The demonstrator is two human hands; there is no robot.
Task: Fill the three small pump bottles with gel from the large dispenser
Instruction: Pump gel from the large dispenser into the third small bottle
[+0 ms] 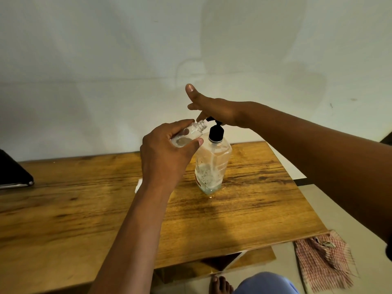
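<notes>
Above the middle of the wooden desk point(244, 211), held in the air: one small bottle point(191, 133), clear plastic, cap off, threaded neck tilted up toward the spout of the large dispenser point(213, 164). The left hand point(165, 153) grips it, fingers point(182, 125) and thumb curled round the body, a little gel showing at its low end. Likely light, thin-walled and slick if gel runs down it; best held round the body, as now, with the neck left free. Large dispenser: clear plastic, black pump collar, standing on the desk, roughly a third full of bubbly gel with the dip tube visible inside. Probably light enough to tip under an off-centre push, so pressure belongs straight down on the pump head. The right hand point(214, 112) rests on that head, palm down, fingers straight and spread, holding nothing. Hard to make out: the pump head itself, mostly under the palm; whether the spout tip sits over the bottle's mouth or just beside it. A white item point(139, 184) is largely hidden behind the left wrist. The other two small bottles are not in sight. A dark object point(12, 172) is cut off at the left edge; a checked cloth point(324, 262) lies on the floor.
</notes>
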